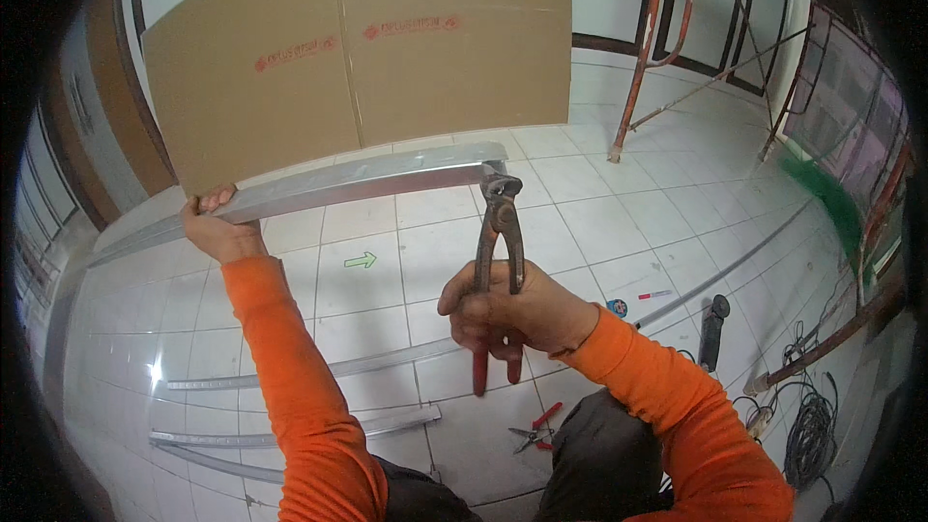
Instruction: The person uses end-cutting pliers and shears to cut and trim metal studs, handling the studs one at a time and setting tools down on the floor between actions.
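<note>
A long silvery metal channel [367,177] is held up across the view, running from the far left to its end near the middle. My left hand [222,230] is closed around it toward its left part. In my right hand [522,309] is a pair of end-cutting pincers [501,217], upright, with dark worn jaws and red handle ends. The jaws are at the channel's right end; whether they bite on the metal cannot be made out. On the floor between my knees lie small red-handled snips [537,431], spread apart.
Several metal strips [377,362] lie on the white tiled floor [367,290]. Large brown boards [454,72] stand behind the channel. Right of me are a marker [655,295], a small blue round thing [617,307], a black tool [713,333] and coiled cable [810,440]. Reddish scaffolding [638,72] stands farther back.
</note>
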The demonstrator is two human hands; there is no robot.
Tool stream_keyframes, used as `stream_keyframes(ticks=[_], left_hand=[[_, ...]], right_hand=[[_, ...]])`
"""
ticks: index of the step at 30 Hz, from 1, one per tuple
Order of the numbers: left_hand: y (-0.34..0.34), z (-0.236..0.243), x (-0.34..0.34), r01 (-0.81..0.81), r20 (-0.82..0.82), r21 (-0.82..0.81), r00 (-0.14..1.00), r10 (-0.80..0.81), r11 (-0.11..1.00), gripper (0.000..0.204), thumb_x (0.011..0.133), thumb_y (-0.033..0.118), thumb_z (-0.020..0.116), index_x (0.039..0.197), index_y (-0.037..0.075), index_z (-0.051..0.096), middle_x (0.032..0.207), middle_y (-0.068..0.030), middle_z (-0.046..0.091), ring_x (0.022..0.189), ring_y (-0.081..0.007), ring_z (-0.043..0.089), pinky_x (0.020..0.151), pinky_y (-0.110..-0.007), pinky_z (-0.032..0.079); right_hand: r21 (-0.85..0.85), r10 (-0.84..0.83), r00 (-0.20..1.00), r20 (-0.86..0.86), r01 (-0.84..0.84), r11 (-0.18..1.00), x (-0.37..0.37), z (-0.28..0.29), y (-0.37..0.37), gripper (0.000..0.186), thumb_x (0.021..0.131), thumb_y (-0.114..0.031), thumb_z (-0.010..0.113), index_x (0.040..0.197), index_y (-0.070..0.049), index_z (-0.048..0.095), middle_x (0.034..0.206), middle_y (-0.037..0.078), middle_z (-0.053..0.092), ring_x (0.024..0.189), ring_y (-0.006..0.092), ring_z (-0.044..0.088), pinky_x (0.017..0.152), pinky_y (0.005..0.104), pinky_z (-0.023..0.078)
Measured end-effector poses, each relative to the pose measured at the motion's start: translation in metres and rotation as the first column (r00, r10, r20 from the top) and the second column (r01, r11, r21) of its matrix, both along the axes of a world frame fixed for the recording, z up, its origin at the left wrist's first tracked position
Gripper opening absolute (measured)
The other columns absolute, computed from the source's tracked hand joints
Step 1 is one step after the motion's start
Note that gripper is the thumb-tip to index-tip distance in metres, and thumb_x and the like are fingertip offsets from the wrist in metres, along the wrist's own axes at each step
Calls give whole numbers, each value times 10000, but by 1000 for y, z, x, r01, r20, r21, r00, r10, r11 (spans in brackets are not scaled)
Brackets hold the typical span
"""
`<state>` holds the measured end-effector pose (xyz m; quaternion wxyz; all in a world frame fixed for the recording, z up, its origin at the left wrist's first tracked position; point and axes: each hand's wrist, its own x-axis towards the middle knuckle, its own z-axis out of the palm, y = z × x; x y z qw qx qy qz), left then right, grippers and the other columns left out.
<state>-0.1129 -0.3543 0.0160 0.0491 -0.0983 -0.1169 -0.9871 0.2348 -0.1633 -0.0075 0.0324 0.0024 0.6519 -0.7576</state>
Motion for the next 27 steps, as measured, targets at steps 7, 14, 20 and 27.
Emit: stream_keyframes(ticks=[7, 14, 20, 27], left_hand=[[6, 27, 44, -78, -84, 38, 993, 81, 996, 263, 958, 195, 424, 727, 138, 313, 674, -5, 325, 566, -152, 375, 551, -290, 398], [-16, 12, 18, 0, -189, 146, 982, 28, 989, 256, 940, 181, 417, 704, 139, 329, 639, -1, 353, 576, -150, 387, 557, -292, 399], [-1, -5, 6, -28, -137, 124, 990, 45, 992, 230, 960, 195, 386, 744, 117, 376, 680, -15, 410, 628, -159, 447, 617, -297, 448], [-33, -57, -82, 239, 156, 128, 954, -258, 963, 479, 1060, 484, 319, 897, 44, 417, 776, -73, 447, 781, -261, 521, 841, -454, 508]], right_hand=[[-64, -351, 920, -172, 346, 936, -27, -23, -10, 192, 971, -230, 586, 1035, -49, 583, 753, 24, 582, 608, 97, 545, 454, 226, 420], [-101, -274, 946, -172, 259, 960, -34, -6, -32, 182, 990, -225, 578, 1023, -46, 574, 742, 28, 551, 584, 62, 525, 366, 200, 344], [-16, -203, 961, -188, 204, 979, -23, 19, -40, 276, 1009, -250, 524, 1135, -9, 571, 841, 71, 601, 673, 116, 625, 417, 218, 463], [38, -209, 951, -227, 222, 974, -19, -6, -10, 563, 1032, -377, 449, 1431, 16, 388, 1310, 238, 575, 1158, 324, 607, 717, 364, 625]])
